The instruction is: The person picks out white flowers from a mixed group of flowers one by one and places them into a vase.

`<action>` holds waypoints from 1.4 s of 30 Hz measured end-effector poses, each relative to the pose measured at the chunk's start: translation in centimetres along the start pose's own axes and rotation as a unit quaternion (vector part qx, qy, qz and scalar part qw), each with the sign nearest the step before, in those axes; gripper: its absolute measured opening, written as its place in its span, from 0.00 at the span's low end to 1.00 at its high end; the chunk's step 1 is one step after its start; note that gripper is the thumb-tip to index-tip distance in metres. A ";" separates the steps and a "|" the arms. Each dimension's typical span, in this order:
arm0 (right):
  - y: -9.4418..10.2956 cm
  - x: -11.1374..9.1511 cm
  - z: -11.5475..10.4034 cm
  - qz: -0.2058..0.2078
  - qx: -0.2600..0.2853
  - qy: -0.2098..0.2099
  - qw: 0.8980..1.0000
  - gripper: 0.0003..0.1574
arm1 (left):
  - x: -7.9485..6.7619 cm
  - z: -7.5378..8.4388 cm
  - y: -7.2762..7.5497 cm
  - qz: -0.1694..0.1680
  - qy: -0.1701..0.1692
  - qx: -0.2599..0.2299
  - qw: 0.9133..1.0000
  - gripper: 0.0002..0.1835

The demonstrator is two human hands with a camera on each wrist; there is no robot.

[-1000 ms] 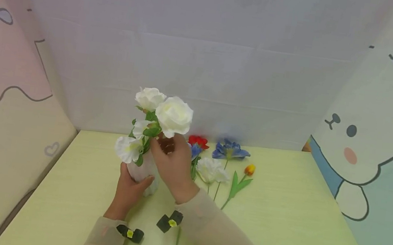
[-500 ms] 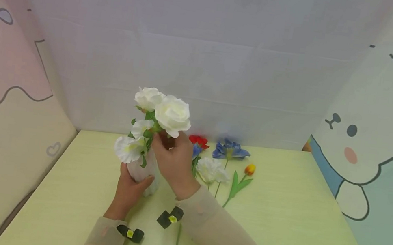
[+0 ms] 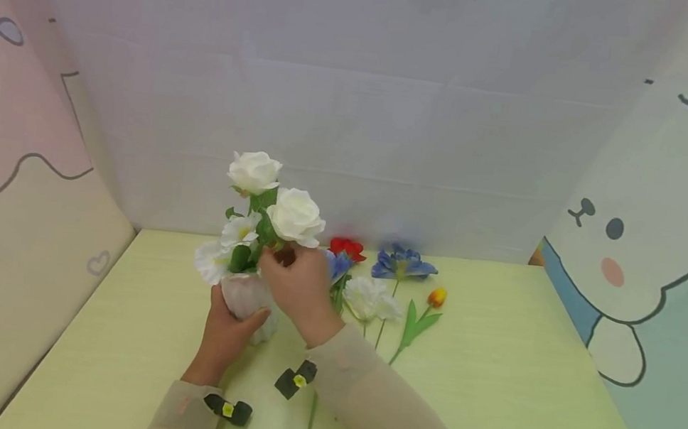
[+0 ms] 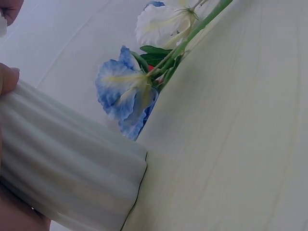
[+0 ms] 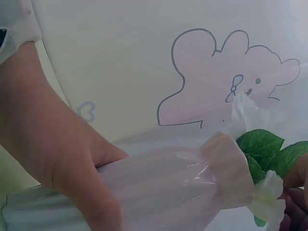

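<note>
My left hand (image 3: 221, 337) grips the side of a white ribbed vase (image 3: 242, 294), thumb toward the front. The vase's wavy rim (image 5: 231, 168) and glossy wall show in the right wrist view. Above the rim, my right hand (image 3: 300, 294) pinches the stem of a white rose (image 3: 296, 217) just under its bloom; the fingertips are partly hidden. A second white rose (image 3: 255, 172) stands higher to the left. Smaller white flowers (image 3: 240, 231) and green leaves (image 5: 262, 147) crowd the vase's mouth. Where the stems end inside the vase is hidden.
Right of the vase, loose artificial flowers lie on the pale yellow table (image 3: 511, 378): a red flower (image 3: 347, 248), a blue flower (image 3: 402, 262), a white flower (image 3: 370, 298), an orange-yellow tulip (image 3: 437, 297) and a blue-and-white iris (image 4: 122, 89). A white curtain (image 3: 356, 116) hangs behind.
My right hand has moved slightly down and left, and the front rose has dropped with it. The two roses now stand further apart, and the vase's rim shows more. My left hand stays put.
</note>
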State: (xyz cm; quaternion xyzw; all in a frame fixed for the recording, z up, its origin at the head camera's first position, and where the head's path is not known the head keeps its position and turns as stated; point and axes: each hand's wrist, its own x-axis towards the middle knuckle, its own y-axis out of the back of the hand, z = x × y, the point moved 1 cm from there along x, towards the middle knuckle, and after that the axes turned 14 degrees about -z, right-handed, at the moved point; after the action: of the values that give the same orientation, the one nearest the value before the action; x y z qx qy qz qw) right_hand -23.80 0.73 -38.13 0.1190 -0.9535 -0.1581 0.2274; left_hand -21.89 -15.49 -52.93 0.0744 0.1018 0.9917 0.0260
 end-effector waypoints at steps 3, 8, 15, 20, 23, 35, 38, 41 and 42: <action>0.0 0.0 0.4 -0.002 0.011 0.000 1.000 0.02 | 0.0 0.0 0.0 -0.003 -0.007 -0.003 1.000 0.43; 0.5 0.5 0.5 -0.012 0.013 -0.008 1.000 0.03 | 0.0 0.0 0.0 -0.007 -0.017 -0.007 1.000 0.47; 0.9 1.1 0.7 -0.054 -0.006 -0.038 0.998 0.09 | 0.1 -0.1 0.2 -0.014 0.006 0.012 1.000 0.52; 0.8 1.0 0.7 -0.058 -0.007 -0.042 0.997 0.08 | 0.1 0.2 0.2 -0.014 0.027 0.017 0.999 0.53; 0.8 0.9 0.7 -0.057 -0.001 -0.047 0.997 0.08 | 0.1 0.2 0.2 -0.012 0.023 0.023 0.999 0.53; 2.0 -0.6 1.1 -0.034 0.014 -0.048 0.998 0.09 | 0.1 0.2 0.2 -0.013 0.016 0.016 1.000 0.51; 2.6 -1.1 1.4 -0.027 0.027 -0.056 0.998 0.10 | 0.0 0.3 0.2 -0.014 0.018 0.013 1.000 0.52; 3.3 -1.6 1.5 -0.010 0.046 -0.057 0.997 0.10 | 0.0 0.3 0.2 -0.017 0.017 0.006 1.000 0.52; 3.6 -1.8 1.5 -0.003 0.051 -0.056 0.997 0.09 | 0.0 0.3 0.2 -0.018 0.017 0.003 1.000 0.52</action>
State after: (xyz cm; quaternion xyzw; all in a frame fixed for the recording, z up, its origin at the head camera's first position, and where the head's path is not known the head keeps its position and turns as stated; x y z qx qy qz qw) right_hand -23.48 4.98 -38.86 0.1242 -0.9711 -0.1168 0.1671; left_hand -21.81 -15.63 -52.56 0.0561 0.1064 0.9919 0.0415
